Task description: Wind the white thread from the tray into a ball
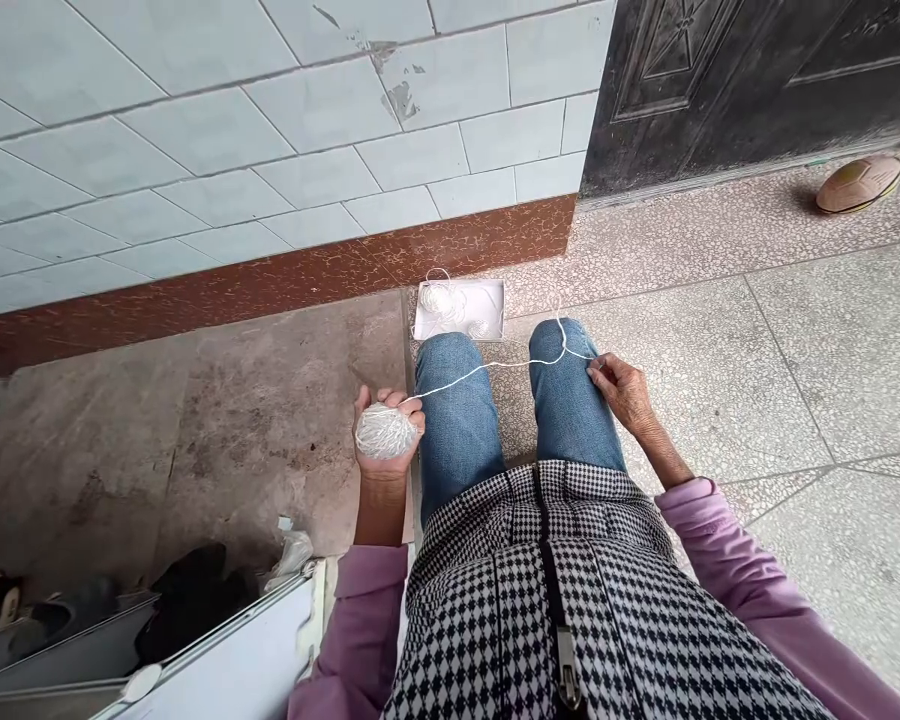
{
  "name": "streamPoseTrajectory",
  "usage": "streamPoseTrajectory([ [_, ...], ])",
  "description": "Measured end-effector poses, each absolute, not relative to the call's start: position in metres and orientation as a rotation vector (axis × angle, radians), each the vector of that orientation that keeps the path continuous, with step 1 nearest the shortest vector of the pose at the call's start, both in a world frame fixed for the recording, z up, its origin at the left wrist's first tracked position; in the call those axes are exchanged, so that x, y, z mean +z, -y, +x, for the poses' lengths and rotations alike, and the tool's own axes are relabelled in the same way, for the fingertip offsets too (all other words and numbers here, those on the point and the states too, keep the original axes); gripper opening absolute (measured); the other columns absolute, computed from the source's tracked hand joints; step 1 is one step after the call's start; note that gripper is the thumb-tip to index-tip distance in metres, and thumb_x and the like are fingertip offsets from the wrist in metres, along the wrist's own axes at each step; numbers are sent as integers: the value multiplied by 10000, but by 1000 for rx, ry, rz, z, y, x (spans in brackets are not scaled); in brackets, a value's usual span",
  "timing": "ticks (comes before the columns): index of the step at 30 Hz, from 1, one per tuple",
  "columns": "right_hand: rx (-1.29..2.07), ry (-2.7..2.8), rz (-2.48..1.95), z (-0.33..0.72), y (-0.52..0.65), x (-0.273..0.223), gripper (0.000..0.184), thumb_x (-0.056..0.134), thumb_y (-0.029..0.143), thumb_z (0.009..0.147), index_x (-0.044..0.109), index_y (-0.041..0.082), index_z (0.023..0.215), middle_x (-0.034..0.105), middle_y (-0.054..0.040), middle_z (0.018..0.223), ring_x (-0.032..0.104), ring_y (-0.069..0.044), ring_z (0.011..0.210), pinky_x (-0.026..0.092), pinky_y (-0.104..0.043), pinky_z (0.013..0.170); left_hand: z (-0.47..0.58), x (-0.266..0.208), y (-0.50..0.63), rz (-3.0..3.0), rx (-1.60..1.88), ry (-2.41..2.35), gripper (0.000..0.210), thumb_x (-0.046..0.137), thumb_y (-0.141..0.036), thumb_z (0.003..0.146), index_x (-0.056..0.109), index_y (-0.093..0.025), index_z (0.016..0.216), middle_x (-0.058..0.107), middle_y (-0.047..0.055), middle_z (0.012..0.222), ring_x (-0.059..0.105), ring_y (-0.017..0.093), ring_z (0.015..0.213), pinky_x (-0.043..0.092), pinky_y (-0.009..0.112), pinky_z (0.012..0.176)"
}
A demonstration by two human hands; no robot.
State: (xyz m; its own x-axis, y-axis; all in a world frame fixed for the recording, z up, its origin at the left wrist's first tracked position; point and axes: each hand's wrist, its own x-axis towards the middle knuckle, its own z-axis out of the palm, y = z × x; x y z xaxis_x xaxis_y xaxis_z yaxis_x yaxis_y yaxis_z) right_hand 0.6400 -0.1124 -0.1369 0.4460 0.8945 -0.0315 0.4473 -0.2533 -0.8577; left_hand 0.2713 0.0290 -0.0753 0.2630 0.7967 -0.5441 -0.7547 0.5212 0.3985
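Observation:
A ball of white yarn (385, 432) rests in the palm of my left hand (391, 460), with the fingers curled round it. From the ball a strand of white yarn (487, 366) runs slackly across both knees to my right hand (621, 388), whose thumb and fingers pinch it beside the right knee. Near that knee the strand has a small loop or crossing. Just past my knees, a shallow white box lid or tray (497, 312) lies on the floor by the wall. Loose coils of white yarn (444, 300) are in it.
A tiled wall (307, 180) stands in front, with a dark door (720, 90) at the right. A shoe-like brown object (860, 184) lies near the door. At lower left is an open rack (217, 640) with shoes and dark items.

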Motion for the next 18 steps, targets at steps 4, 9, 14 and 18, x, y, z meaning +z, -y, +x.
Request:
streamPoseTrajectory([
  [4, 622, 1130, -1914, 643, 106, -140, 253, 657, 472, 938, 702, 225, 904, 648, -28, 734, 546, -193, 652, 469, -339, 704, 265, -80, -30, 73, 1076, -781, 385, 627, -455, 1060, 481, -212, 800, 528, -44, 661, 461, 105, 572, 431, 213, 550],
  [9, 485, 1258, -1886, 637, 92, -139, 240, 633, 434, 985, 766, 240, 1032, 725, -114, 1109, 660, -241, 841, 545, -393, 844, 265, -89, -29, 56, 1055, -825, 369, 615, -437, 1066, 497, -208, 802, 557, -39, 675, 512, 106, 587, 473, 211, 565],
  [14, 537, 1206, -1969, 660, 79, -151, 226, 578, 421, 1017, 682, 226, 969, 736, -78, 889, 655, -207, 699, 542, -353, 758, 255, -95, -36, -9, 1101, -816, 327, 627, -396, 1050, 513, -204, 812, 608, -26, 686, 595, 117, 613, 510, 214, 568],
  [18, 497, 1014, -2190, 725, 91, -155, 223, 520, 397, 1030, 639, 215, 985, 684, -49, 724, 607, -195, 587, 496, -335, 666, 227, -98, -49, -25, 1248, -828, 320, 717, -371, 979, 515, -208, 792, 644, -38, 672, 631, 113, 610, 519, 193, 560],
])
